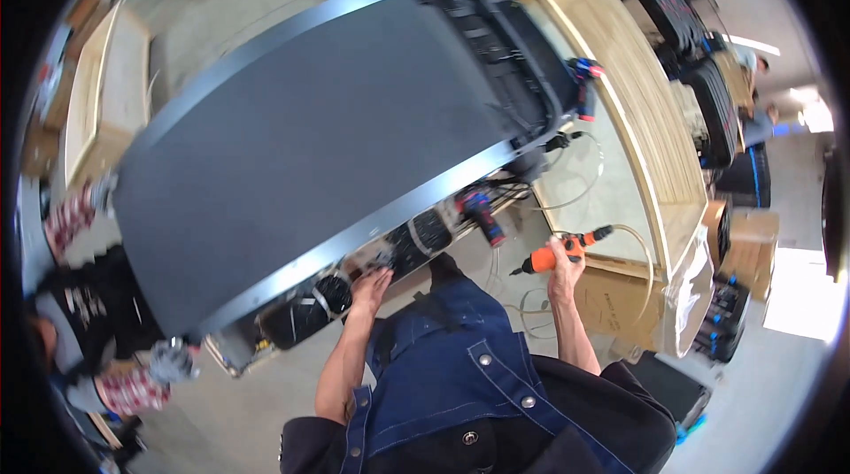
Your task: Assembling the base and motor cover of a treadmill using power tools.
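Observation:
My right hand is closed around an orange and black electric screwdriver. Its dark bit points left, and a cord leaves its other end. In front of me lies a treadmill deck, with a wide dark belt and silver side rails. Just below the near rail, my left hand reaches in with its fingers together; what they pinch is too small to make out. Black wrapped bundles sit beneath that rail, beside my left hand. A second, blue and red power driver stands near the rail's right end.
A co-worker in plaid sleeves with grey gloves is at the deck's left end. On the right stands a wooden crate with another driver at its edge. Cardboard boxes and loose cables lie around.

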Action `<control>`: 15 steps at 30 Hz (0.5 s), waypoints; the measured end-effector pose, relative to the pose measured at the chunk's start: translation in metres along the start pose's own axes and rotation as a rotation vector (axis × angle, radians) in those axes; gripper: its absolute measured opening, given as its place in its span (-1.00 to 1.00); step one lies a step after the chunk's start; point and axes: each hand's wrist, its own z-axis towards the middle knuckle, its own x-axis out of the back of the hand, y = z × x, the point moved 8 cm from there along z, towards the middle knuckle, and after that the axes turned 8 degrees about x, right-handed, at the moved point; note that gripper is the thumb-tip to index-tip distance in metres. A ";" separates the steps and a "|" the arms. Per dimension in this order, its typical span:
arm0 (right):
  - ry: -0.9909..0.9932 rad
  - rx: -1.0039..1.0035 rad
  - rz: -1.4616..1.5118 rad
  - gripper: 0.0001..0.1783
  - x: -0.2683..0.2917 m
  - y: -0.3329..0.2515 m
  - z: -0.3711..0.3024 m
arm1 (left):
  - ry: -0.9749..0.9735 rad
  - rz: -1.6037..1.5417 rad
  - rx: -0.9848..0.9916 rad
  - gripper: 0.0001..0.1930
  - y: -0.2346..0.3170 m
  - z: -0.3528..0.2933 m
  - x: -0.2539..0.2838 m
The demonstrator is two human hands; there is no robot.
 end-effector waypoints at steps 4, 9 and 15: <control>-0.211 0.040 -0.321 -0.67 0.002 0.020 0.105 | 0.156 0.010 -0.063 -0.62 -0.004 0.025 0.015; -0.347 0.162 -0.369 -0.61 -0.030 0.076 0.207 | 0.101 0.204 -0.068 -0.54 -0.008 0.002 0.014; -0.528 0.175 -0.461 -0.43 -0.076 0.183 0.292 | 0.264 0.231 0.052 -0.38 -0.073 -0.057 0.008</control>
